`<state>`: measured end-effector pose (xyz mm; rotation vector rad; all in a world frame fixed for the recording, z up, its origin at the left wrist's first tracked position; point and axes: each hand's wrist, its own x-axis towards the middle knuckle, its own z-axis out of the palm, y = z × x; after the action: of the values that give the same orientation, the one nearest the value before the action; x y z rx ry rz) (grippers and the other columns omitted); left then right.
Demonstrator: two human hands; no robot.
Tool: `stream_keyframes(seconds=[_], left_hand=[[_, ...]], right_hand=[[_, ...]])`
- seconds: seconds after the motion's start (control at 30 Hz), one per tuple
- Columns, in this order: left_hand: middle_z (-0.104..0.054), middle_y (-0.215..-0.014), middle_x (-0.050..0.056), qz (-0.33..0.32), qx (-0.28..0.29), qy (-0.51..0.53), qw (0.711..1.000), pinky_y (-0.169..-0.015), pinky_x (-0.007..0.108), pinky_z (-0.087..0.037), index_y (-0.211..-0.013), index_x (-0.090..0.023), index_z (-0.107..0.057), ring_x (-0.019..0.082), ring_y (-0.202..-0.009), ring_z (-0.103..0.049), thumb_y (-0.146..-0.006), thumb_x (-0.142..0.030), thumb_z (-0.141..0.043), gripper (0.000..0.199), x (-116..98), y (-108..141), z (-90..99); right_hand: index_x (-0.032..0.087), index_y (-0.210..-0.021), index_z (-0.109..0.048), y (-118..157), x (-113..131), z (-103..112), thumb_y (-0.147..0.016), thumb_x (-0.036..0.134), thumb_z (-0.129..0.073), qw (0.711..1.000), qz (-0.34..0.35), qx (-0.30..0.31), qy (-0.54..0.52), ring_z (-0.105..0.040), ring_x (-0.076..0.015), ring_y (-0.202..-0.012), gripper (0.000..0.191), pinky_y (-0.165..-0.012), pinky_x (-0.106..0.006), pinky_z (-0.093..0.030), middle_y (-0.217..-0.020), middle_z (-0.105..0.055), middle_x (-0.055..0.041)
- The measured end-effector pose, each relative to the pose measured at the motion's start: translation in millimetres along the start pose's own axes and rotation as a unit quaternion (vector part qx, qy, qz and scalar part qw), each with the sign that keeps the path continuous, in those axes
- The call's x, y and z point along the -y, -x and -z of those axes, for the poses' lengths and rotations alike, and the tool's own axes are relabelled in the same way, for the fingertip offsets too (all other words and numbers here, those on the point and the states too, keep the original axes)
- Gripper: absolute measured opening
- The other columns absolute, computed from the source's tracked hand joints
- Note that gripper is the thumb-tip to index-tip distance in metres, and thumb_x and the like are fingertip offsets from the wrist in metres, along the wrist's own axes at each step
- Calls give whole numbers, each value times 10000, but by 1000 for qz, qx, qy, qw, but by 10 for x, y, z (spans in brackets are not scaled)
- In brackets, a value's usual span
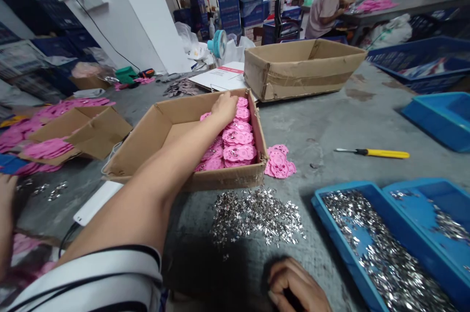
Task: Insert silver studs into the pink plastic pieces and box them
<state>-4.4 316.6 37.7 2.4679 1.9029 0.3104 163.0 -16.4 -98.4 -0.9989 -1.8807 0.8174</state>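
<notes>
My left hand (224,108) reaches over the far right part of an open cardboard box (216,180), its fingers bent down among the pink pieces. What those fingertips hold is hidden. Flat pink pieces with scalloped edges (239,153) lie stacked in rows along the box's right side. My right hand (297,285) is at the table's near edge, fingers curled in, with nothing visible in them. Small shiny metal parts (262,216) are spread in a pile between that hand and the box. A few more pink pieces (280,161) lie just outside the box's right wall.
Blue trays (407,248) with metal parts stand at right. A yellow-handled screwdriver (385,154) lies behind them. Another cardboard box (304,77) is farther back. At left are a smaller box (99,131), a white device (97,202) and another person's hand (5,224).
</notes>
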Motion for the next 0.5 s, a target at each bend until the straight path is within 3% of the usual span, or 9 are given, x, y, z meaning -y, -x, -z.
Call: stream_keyframes(seconds=[0.3, 0.43, 0.5], left_hand=[[-519, -1231, 173, -24, 1, -48, 999, -948, 385, -385, -1104, -128, -606, 296, -1168, -471, -902, -184, -411, 287, 2, 42, 1], [-535, -1197, 151, -30, -14, -62, 998, -905, 384, -410, -1068, -153, -615, 293, -1134, -495, -893, -210, -436, 256, -25, 48, 105], [-550, -1162, 148, -51, -49, -58, 996, -870, 390, -423, -1061, -158, -612, 292, -1093, -512, -894, -224, -439, 249, -107, 133, 194]], right_hand=[[220, -768, -497, -39, 156, 4, -806, 89, -508, 1000, -15, -18, -1, -625, -137, -707, 136, -606, -233, -506, -732, -638, -10], [219, -775, -485, -36, 161, -14, -807, 85, -505, 1000, -14, -26, -8, -613, -140, -698, 139, -603, -243, -491, -733, -626, -10], [219, -781, -479, -31, 154, -27, -805, 74, -503, 999, -13, -31, -10, -606, -138, -700, 148, -601, -239, -481, -735, -621, -9]])
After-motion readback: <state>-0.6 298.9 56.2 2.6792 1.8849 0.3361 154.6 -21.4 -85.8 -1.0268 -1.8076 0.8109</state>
